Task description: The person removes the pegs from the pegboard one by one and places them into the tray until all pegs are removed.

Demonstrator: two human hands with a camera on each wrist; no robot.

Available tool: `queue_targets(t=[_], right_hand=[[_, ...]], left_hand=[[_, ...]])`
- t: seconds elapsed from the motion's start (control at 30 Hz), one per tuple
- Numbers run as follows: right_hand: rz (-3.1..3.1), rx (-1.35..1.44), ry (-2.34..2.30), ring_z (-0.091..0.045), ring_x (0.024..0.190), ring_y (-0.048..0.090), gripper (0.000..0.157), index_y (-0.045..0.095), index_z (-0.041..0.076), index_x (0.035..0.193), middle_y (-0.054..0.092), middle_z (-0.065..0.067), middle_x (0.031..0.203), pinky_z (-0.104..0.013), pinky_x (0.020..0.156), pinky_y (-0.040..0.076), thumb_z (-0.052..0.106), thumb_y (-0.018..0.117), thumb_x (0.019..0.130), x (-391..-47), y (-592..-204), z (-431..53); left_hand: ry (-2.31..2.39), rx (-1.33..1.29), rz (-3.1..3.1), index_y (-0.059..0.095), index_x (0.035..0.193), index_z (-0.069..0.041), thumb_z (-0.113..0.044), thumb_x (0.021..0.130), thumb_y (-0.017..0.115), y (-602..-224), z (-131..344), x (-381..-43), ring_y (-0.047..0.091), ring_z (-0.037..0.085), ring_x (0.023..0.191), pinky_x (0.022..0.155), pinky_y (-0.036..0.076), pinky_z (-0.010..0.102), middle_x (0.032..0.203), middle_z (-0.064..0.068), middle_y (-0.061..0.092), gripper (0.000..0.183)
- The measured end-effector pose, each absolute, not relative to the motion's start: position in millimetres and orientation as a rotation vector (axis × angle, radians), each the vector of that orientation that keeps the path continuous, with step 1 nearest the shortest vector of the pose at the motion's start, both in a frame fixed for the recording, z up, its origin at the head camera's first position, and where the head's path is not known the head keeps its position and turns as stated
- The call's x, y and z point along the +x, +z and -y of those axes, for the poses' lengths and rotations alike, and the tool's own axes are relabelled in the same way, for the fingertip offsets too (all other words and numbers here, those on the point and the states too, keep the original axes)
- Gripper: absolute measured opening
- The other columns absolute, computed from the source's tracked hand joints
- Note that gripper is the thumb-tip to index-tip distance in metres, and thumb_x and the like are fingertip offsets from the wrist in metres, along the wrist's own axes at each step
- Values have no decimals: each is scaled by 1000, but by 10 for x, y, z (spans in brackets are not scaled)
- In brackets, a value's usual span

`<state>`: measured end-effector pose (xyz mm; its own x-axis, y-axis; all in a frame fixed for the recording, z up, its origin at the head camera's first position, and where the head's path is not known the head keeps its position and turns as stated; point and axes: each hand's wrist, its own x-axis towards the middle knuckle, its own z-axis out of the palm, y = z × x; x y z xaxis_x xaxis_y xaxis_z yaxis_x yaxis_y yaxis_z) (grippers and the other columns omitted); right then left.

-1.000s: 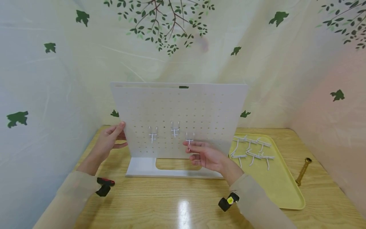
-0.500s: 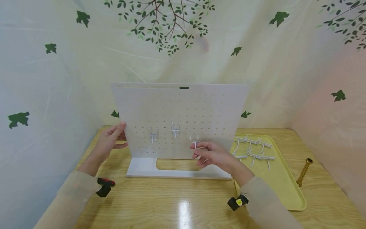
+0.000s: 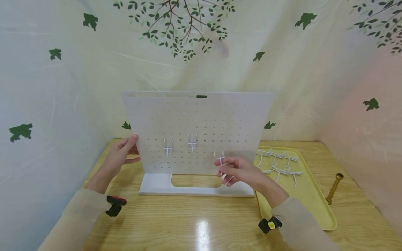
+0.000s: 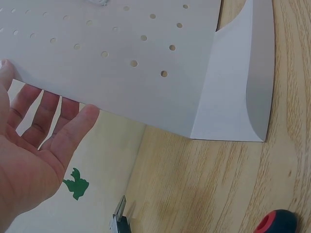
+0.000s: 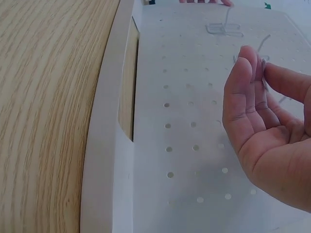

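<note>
A white pegboard (image 3: 232,118) stands upright on its base (image 3: 157,183). My left hand (image 3: 119,155) grips its left edge, the thumb on the front face and the other fingers behind, as the left wrist view shows. My right hand (image 3: 240,170) pinches a white wire pegboard hook (image 3: 221,159) between thumb and fingers, its two prongs pointing up close before the lower right holes. Part of this hook is hidden by the fingers in the right wrist view. Two more hooks hang on the board, one at left (image 3: 168,150) and one near the middle (image 3: 192,143).
On the right, a yellow tray (image 3: 301,209) holds several white wire hooks (image 3: 279,170). Beyond it lies a brass-coloured wrench (image 3: 334,188) on the wooden table (image 3: 169,223). A red-and-black handle end (image 4: 278,223) shows in the left wrist view. A leaf-patterned curtain (image 3: 201,73) surrounds the table.
My right hand has moved right and slightly down across the board with the pinched hook. The left hand and the board have stayed in place.
</note>
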<state>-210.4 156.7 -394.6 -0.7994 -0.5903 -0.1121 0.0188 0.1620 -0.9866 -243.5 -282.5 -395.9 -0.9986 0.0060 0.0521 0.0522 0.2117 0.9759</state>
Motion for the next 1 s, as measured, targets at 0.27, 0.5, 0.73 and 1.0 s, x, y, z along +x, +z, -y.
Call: queue_targets(t=[0.27,0.5,0.73,1.0], right_hand=[[-2042,-560,-1624,-30,81,71,48,50,-10,137,70,-13,98,-39,73,62,21,64,103,-2100,-3987,-1742],[-2143,-536,-1580,-30,82,71,47,50,-10,136,70,-15,99,-38,72,62,22,63,103,-2081,-4018,-2074],[-2171,-445,-1590,-30,81,69,48,47,-12,137,67,-23,104,-41,75,61,21,61,104,-2071,-4112,-2517],[-2231,-463,-1531,-29,80,70,45,47,-16,133,65,-27,104,-41,72,62,19,58,106,-2069,-4237,-2969]], left_hand=[[-1974,-55,2400,69,104,-9,-57,99,57,-3970,2839,-2433,67,19,90,78,62,38,101,8,67,50],[-1960,-60,2409,68,109,-7,-56,99,57,-3963,2833,-2433,68,18,90,79,62,38,100,5,68,52],[-1955,-55,2412,68,108,-7,-57,98,58,-3967,2838,-2447,67,18,89,79,62,40,100,5,67,52],[-1934,-59,2428,67,114,-5,-58,99,56,-3965,2838,-2447,67,18,90,78,62,38,101,6,67,56]])
